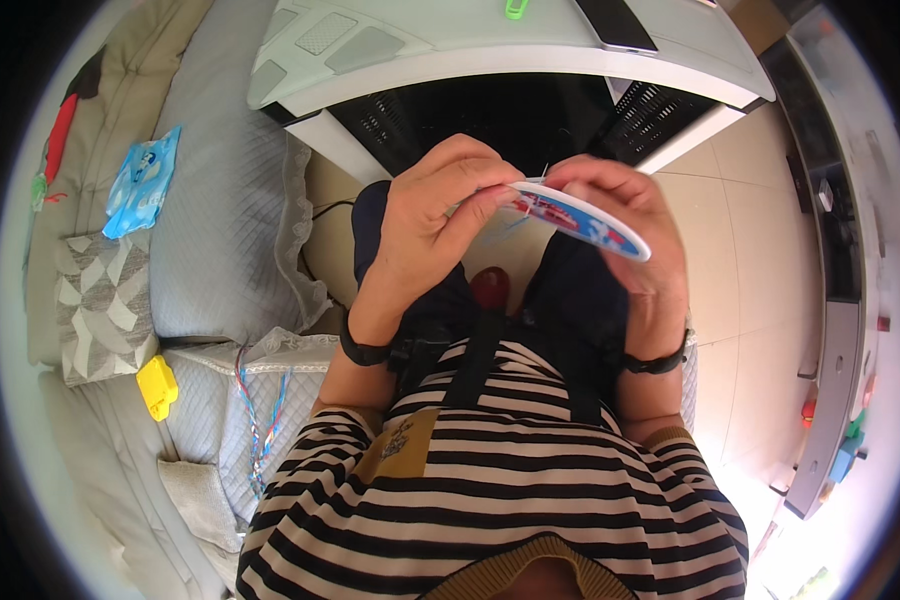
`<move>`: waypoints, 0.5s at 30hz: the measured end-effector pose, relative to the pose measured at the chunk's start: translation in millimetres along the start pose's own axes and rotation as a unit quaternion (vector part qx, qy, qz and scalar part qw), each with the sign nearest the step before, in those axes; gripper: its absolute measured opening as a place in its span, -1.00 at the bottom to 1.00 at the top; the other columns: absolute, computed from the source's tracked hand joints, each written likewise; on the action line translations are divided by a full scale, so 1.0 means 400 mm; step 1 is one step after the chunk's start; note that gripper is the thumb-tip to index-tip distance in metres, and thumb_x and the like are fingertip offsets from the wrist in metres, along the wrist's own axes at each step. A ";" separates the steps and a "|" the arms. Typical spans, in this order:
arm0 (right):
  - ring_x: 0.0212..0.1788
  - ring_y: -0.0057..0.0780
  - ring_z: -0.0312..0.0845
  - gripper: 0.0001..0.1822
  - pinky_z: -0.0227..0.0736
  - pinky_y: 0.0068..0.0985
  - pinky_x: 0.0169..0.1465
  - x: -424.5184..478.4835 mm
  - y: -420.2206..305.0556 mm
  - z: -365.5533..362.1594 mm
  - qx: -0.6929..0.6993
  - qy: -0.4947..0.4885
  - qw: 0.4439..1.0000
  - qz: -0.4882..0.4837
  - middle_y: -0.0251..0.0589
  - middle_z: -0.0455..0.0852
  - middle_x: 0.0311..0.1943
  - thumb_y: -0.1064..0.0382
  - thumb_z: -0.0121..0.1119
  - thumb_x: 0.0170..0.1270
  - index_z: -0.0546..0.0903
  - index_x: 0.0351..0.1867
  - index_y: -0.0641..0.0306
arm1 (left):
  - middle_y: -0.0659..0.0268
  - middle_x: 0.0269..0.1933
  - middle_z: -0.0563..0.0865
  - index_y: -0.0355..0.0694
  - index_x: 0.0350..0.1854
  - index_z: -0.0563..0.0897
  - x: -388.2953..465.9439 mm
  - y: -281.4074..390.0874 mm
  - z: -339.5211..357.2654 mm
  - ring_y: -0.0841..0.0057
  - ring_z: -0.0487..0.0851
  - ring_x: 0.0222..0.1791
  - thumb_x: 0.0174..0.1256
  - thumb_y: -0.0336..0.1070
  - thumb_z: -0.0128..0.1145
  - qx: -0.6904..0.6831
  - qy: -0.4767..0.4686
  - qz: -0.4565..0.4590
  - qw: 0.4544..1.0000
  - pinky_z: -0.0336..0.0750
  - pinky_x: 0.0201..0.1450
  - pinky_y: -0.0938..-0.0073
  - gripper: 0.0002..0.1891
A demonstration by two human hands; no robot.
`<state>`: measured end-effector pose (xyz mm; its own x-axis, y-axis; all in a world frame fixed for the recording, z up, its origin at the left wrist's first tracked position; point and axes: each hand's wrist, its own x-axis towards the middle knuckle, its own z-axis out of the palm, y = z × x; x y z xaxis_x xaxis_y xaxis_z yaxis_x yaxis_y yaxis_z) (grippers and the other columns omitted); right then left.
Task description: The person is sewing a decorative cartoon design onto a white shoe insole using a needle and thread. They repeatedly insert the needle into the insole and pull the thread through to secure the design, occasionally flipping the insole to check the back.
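Note:
A round embroidery hoop (630, 241) with a white rim is tilted nearly edge-on above my lap. Its fabric (551, 212) bears a blue ground with red and white patches. My left hand (439, 214) grips the hoop's left edge between thumb and fingers. On the far side of the hoop, my right hand (630, 210) has its fingertips pinched together at a thin needle (545, 170); the hoop partly covers this hand. Blurred pale blue thread (521, 223) hangs beneath the fabric.
Ahead stands a white-topped table (450, 37) with a dark phone (616, 26) and a green clip (516, 8). On the sofa (217, 225) at left lie a blue packet (144, 184), a yellow object (157, 388) and braided coloured threads (255, 427). A grey cabinet (825, 405) runs along the right.

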<state>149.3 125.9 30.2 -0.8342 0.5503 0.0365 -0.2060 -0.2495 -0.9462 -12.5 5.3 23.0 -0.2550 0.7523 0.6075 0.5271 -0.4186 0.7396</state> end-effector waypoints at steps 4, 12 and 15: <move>-0.29 -0.64 0.57 -0.86 0.45 -0.69 -0.17 0.004 0.023 0.036 0.105 -0.030 0.991 0.078 -0.26 0.68 -0.32 0.37 0.16 0.27 0.65 -0.22 0.39 | 0.24 -0.33 0.61 -0.33 -0.29 0.65 -0.003 -0.008 -0.028 0.47 0.59 -0.36 0.11 -0.53 0.21 0.005 -0.071 -0.007 0.997 0.46 -0.35 0.58 -0.89; -0.24 -0.48 0.45 -0.88 0.47 -0.66 -0.24 0.066 0.121 -0.054 0.425 0.041 0.902 0.057 -0.13 0.54 -0.27 0.42 -0.01 0.34 0.49 -0.22 0.50 | 0.28 -0.33 0.59 -0.33 -0.31 0.61 -0.011 -0.011 -0.007 0.52 0.54 -0.32 0.21 -0.46 0.14 -0.092 -0.146 -0.039 0.984 0.39 -0.26 0.60 -0.93; -0.28 -0.54 0.35 -0.93 0.55 -0.61 -0.08 0.049 0.055 -0.070 0.625 -0.074 0.776 0.029 -0.21 0.33 -0.29 0.54 -0.10 0.33 0.33 -0.20 0.47 | 0.37 -0.34 0.54 -0.32 -0.26 0.55 -0.029 -0.037 0.006 0.66 0.49 -0.34 0.31 -0.39 0.07 -0.166 -0.107 -0.154 0.968 0.36 -0.27 0.66 -0.90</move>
<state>142.7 153.4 1.0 -0.8912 0.4349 0.1286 -0.4245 -0.8998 0.1011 -15.3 4.1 4.3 -0.1662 0.9406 0.2959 0.1537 -0.2717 0.9500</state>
